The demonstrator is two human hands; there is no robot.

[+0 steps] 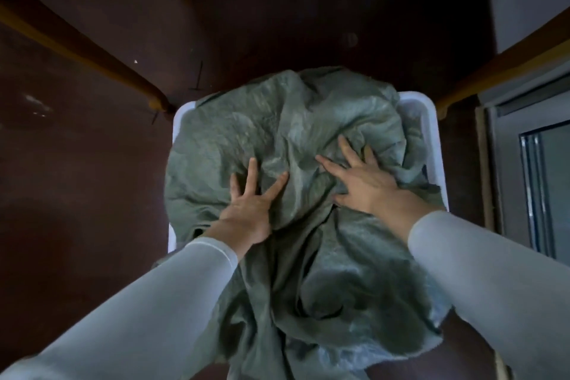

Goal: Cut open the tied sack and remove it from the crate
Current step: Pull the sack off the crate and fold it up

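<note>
As left hand [246,210] & right hand [361,182] press flat, fingers spread, the soft, floppy grey-green woven sack [277,139] in the white plastic crate [431,120] prob. lifts best by a bunched fold.

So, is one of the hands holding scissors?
No, the left hand and right hand both press spread fingers on the grey-green sack, holding no tool.

Both arms reach forward and down, each in a pale grey-white long sleeve [138,302]. The left hand [249,205] lies palm down, fingers straight and spread. The right hand [365,187] lies palm down too, fingers splayed, slightly farther forward.
</note>
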